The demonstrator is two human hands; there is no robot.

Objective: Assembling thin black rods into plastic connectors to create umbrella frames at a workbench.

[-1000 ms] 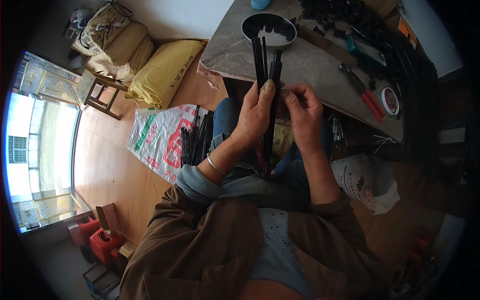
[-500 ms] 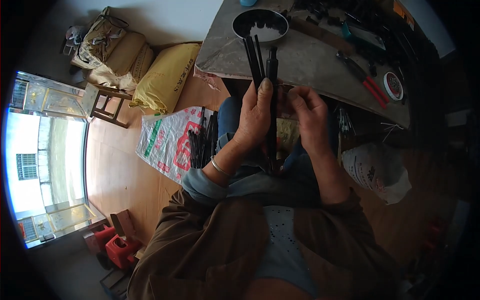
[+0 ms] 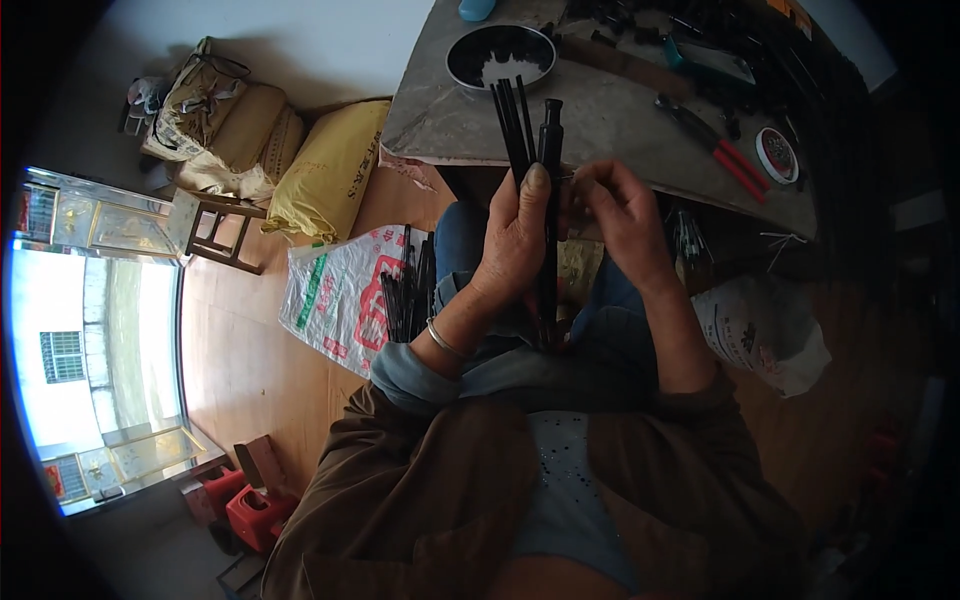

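Upright in front of my lap, a bunch of slim black rods and a thicker black tube with a stepped top are gripped by my left hand. Its thumb presses along the front of them. The tube's lower end reaches down to my lap. Close on the right of the tube, my right hand has its thumb and forefinger pinched together. A thin light line shows at those fingertips, too fine to make out. The other right fingers are curled and partly hidden.
Ahead is a grey table bearing a black bowl, red-handled pliers and a round tub. More black rods lie on a white printed sack at left. A plastic bag stands right, a yellow sack far left.
The view has turned slightly, so the table and bowl sit a little further left. The slim rods' tops show more spread out. Both hands keep nearly the same hold.
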